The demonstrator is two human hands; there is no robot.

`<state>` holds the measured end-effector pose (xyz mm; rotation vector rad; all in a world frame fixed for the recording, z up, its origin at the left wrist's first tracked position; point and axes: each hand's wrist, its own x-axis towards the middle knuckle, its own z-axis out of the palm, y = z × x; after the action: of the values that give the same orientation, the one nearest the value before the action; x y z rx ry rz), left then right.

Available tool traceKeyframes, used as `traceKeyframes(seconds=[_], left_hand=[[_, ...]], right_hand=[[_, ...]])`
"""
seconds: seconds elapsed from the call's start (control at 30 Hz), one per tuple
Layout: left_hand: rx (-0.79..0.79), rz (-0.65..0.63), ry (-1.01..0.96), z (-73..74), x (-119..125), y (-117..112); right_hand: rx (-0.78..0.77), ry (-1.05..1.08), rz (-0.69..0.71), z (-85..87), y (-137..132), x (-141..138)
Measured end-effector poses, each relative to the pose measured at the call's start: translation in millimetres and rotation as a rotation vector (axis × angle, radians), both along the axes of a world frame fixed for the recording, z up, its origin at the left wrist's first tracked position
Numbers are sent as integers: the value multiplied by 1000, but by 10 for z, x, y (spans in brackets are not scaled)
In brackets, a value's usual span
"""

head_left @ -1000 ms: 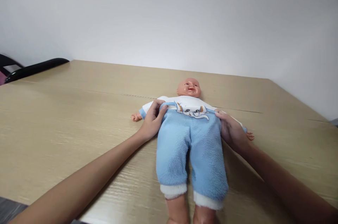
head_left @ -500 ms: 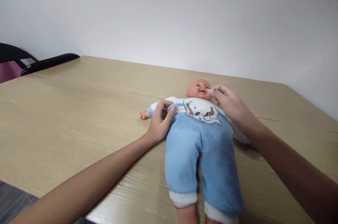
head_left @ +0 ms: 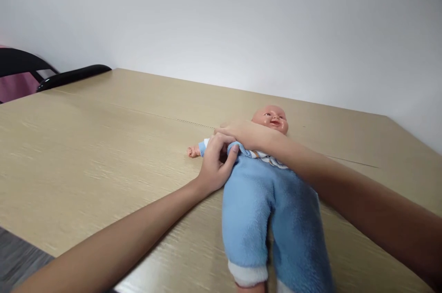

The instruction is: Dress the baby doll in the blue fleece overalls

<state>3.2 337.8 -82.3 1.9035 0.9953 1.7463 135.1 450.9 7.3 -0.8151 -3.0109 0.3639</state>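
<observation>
A baby doll [head_left: 275, 119] lies on its back on the table, head away from me and legs toward me. It wears fuzzy blue overalls [head_left: 247, 205] with white cuffs. My left hand [head_left: 217, 159] is closed at their upper left edge, thumb and fingers pinching the blue cloth. Across the doll's chest reaches my right hand [head_left: 243, 132], just beyond the left one. Its fingers are blurred and partly hidden, so what they touch cannot be seen. The right forearm covers much of the elephant picture [head_left: 265, 158] on the bib. A small doll hand [head_left: 193, 151] sticks out at the left.
The wooden table [head_left: 120, 155] has a thin seam running across it and meets a white wall [head_left: 221, 21] behind. Black chairs [head_left: 74, 75] stand at the far left edge, with something pink behind.
My right hand has moved left from beside the doll's face to its left shoulder area, next to my left hand. The left hand keeps its pinch. The view has shifted slightly.
</observation>
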Motion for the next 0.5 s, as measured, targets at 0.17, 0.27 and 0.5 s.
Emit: traceKeyframes(seconds=[0.17, 0.27, 0.5], left_hand=[[-30, -20, 20, 3, -2, -11], [-20, -10, 5, 4, -3, -7], [208, 38, 65, -22, -27, -2]], right_hand=[[135, 45, -132, 51, -164, 82], [125, 274, -293, 116, -233, 270], [-156, 529, -257, 56, -178, 621]])
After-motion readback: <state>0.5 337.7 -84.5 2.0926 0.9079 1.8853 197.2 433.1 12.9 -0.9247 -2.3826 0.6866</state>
